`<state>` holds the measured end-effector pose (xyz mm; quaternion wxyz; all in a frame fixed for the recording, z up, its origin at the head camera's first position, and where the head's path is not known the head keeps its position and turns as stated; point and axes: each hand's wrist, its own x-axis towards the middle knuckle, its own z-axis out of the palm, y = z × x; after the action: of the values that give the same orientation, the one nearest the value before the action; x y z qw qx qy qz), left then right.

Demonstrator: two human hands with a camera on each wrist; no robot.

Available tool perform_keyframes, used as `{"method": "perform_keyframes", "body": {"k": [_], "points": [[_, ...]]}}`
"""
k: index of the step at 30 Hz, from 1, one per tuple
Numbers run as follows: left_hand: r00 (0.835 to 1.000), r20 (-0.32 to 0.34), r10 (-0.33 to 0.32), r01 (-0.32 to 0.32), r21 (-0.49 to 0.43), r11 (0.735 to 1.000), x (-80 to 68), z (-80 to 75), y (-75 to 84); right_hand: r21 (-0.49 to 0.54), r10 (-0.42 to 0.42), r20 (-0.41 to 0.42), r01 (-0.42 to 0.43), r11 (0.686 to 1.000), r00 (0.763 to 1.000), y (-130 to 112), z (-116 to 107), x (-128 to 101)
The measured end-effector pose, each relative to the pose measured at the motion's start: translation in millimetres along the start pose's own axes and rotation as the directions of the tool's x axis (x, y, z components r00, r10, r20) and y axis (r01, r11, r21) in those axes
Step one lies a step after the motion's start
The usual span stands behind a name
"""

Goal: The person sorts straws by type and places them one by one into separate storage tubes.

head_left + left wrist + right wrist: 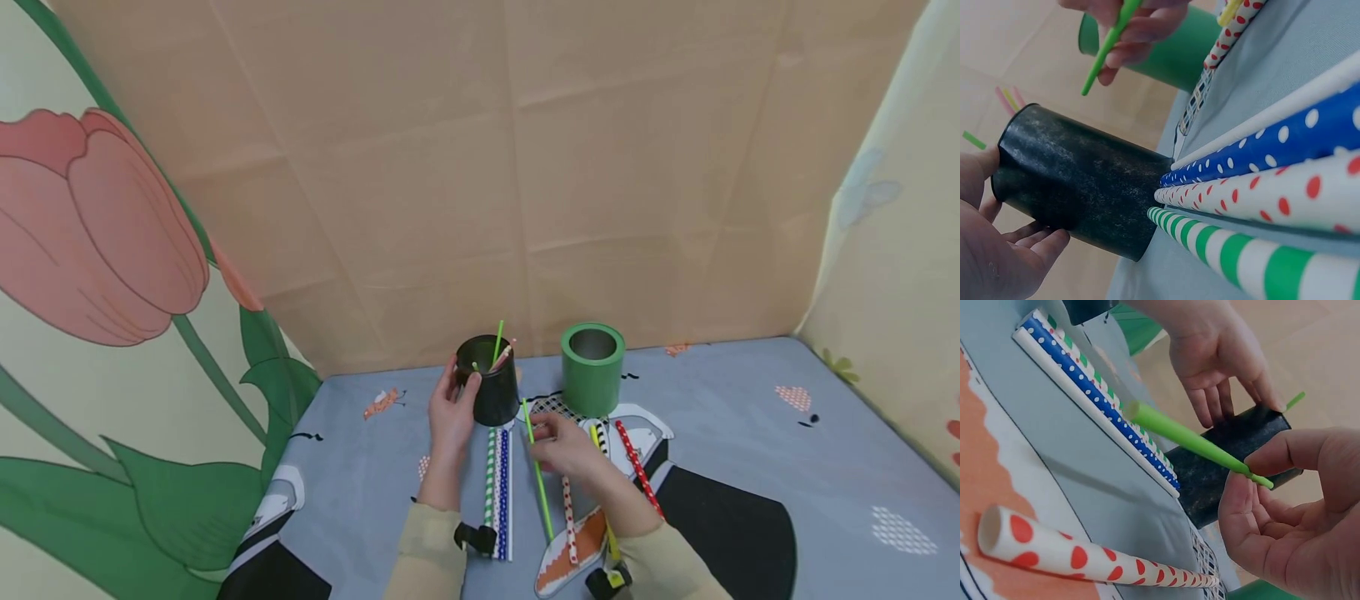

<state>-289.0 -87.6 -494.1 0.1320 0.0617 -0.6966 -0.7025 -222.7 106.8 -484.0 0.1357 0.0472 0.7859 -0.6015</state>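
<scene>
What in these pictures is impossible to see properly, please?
Head view: the wall of the black cup hides lower ends of straws inside.
Head view: the right forearm hides the middle of the yellow straw.
Left wrist view: the top edge cuts off the held green straw; the right hand covers part of the green cup.

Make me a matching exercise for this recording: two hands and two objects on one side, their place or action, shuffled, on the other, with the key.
1. Left hand
2. Green cup
3. Right hand
4. Blue dotted straw

A. Pinches a plain green straw
B. Lies between a white straw and a red-dotted straw
C. Holds the black cup
D. Stands right of the black cup in the head view

Pairs: 1-C, 2-D, 3-A, 4-B
</scene>
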Motion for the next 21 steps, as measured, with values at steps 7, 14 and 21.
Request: {"method": "perform_keyframes", "body": {"k": [7, 14, 21], "points": [[1.000, -0.006, -0.003, 0.003, 0.002, 1.000, -0.2, -0.7, 0.6, 0.055, -0.012, -0.023, 0.013, 0.998, 1.000, -4, -3, -2], [1.000, 0.000, 0.030, -0.030, -0.035, 0.999, 0.6, -1.0, -2.9, 0.087, -0.028, -0.044, 0.032, 0.996, 0.999, -9, -3, -4], [1.000, 0.004, 0.025, -0.025, -0.024, 0.999, 1.2, 1.4, -3.3, 0.163, -0.085, -0.066, 0.095, 0.982, 0.994, -16, -9, -4]]}}
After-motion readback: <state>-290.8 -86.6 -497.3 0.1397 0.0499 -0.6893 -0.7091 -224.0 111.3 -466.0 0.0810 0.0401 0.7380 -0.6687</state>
